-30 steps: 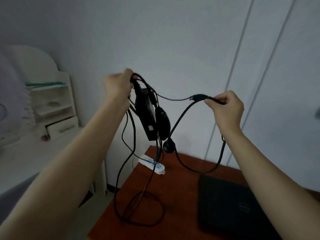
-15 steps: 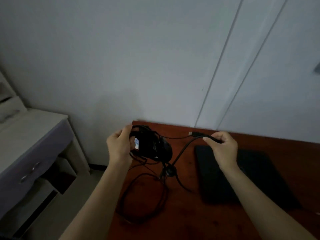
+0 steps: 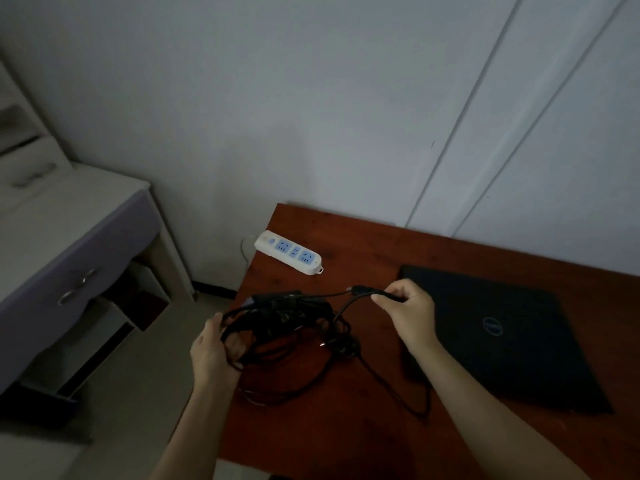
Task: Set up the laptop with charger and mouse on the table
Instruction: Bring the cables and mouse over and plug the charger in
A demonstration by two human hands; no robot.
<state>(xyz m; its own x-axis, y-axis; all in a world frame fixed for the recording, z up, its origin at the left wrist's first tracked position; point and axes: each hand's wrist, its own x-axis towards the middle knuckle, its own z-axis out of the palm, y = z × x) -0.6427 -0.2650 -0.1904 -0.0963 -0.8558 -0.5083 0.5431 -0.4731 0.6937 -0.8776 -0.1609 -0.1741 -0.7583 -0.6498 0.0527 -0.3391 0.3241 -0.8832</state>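
From the head camera: gripped the tangle (image 3: 294, 327) of black cords with the left hand (image 3: 211, 344), fingers curled through its loops, at the worktop's (image 3: 346, 438) left edge, part of it resting on the wood. Pinched one cord (image 3: 346, 303) close to its plug (image 3: 358, 289) between thumb and fingers of the right hand (image 3: 412, 313), raised just above the surface and just beside the laptop (image 3: 502, 337). Found the laptop lying closed and flat to the right, and the power strip (image 3: 288, 251) near the far left corner, apart from the tangle. Made out a charger brick (image 3: 277, 301) at the top of the tangle; could not tell the mouse from the dark cords. Judged the cords limp, light and prone to snag on one another, so best drawn out by the stiff collar behind each plug, never by a mid-run loop. Judged the brick the one heavy, rigid piece, apt to drag the heap off the edge if left hanging; best taken round its body. Judged the laptop heavy, smooth-lidded and breakable, best lifted by both side edges.
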